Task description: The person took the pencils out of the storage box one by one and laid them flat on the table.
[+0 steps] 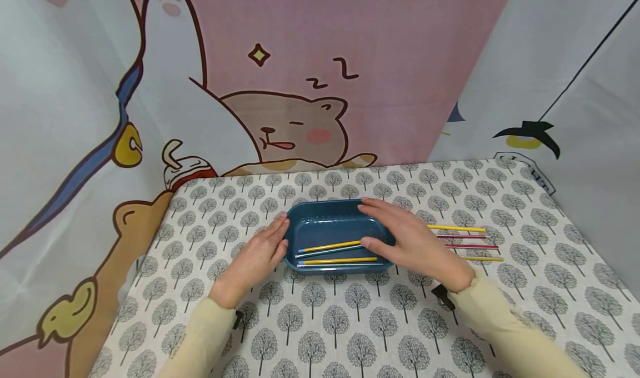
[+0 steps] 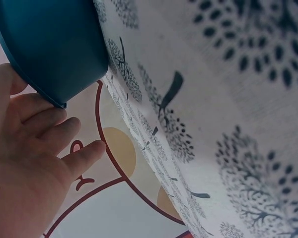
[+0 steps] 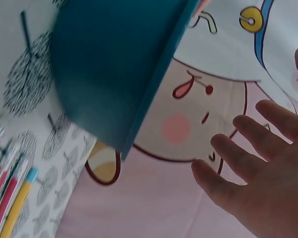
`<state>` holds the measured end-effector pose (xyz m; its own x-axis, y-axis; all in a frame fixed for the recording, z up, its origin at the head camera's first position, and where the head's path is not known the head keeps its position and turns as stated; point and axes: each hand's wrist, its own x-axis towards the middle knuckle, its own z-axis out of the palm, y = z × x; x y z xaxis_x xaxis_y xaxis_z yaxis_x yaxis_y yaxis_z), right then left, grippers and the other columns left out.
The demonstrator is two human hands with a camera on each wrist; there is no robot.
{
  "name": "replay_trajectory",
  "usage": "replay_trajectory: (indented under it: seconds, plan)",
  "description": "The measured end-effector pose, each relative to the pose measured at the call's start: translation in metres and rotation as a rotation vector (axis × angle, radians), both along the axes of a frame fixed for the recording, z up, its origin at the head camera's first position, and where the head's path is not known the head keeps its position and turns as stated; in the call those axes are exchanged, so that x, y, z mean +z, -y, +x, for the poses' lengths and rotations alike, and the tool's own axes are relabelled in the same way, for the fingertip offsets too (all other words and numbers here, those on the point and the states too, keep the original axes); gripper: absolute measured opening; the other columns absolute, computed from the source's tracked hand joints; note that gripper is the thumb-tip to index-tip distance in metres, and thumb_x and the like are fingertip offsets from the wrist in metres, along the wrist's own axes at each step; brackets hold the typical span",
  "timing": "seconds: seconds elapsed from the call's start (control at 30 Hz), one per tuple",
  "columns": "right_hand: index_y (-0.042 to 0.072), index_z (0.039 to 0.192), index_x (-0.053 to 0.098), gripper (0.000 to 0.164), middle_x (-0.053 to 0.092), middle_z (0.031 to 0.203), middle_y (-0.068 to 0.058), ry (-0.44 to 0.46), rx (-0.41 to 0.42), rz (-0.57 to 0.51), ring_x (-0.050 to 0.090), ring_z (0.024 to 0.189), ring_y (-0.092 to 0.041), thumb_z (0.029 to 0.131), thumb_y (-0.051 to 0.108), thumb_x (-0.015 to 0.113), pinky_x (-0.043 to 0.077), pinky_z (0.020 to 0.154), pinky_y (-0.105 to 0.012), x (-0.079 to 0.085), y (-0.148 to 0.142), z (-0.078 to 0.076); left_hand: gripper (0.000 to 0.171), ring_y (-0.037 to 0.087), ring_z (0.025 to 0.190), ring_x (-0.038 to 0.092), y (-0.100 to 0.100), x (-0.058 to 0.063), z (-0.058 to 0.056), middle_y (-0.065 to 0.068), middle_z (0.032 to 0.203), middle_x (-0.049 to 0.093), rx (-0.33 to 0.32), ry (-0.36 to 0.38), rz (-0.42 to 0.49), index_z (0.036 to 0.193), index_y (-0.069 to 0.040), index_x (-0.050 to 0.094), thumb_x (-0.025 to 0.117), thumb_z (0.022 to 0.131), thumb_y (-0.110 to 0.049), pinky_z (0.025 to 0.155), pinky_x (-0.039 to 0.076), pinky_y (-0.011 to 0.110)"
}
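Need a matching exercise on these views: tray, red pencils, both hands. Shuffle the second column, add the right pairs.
Column one
1. Tray
2. Red pencils
3. Left hand
4. Right hand

Column two
A. Fingers at the rim of the tray's left end
B. Lying on the tree-print cloth, right of the tray
C. Fingers spread, at the tray's right end
D. Dark blue, with yellow pencils inside

Right pairs: 1-D, 2-B, 3-A, 4-C
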<state>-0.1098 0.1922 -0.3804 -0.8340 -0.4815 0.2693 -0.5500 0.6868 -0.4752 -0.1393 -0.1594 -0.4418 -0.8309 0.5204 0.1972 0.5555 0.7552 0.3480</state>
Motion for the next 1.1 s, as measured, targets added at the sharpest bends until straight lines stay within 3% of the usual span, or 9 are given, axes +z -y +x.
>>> replay_trajectory:
  seconds: [0.3,0.9,1.1]
  plan:
    - [0.02,0.16,0.043,0.071,0.04,0.164,-0.007,0.029,0.076,0.046,0.039,0.149,-0.032,0.101,0.055,0.062,0.037,0.117,-0.061,-0.004,0.028,-0.008,0.052,0.033,0.149,0.039,-0.001,0.0,0.001,0.012,0.166,0.03,0.014,0.021,-0.007,0.154,0.002,0.044,0.054,0.109,-0.022,0.119,0.036,0.056]
    - [0.013,0.158,0.044,0.071,0.047,0.159,-0.008,0.107,0.205,0.119,0.043,0.147,-0.031,0.103,0.054,0.058,0.04,0.119,-0.051,-0.021,0.07,-0.036,0.051,0.031,0.148,0.04,0.0,0.001,0.001,0.014,0.165,0.035,0.015,0.02,0.003,0.154,0.001,0.045,0.055,0.108,-0.02,0.118,0.038,0.056]
    - [0.013,0.157,0.046,0.069,0.049,0.157,-0.011,0.18,0.198,0.126,0.046,0.145,-0.027,0.103,0.053,0.059,0.04,0.119,-0.047,-0.026,0.08,-0.041,0.051,0.031,0.148,0.039,0.0,0.001,0.001,0.011,0.166,0.032,0.015,0.03,0.0,0.154,0.001,0.045,0.054,0.109,-0.021,0.119,0.038,0.055]
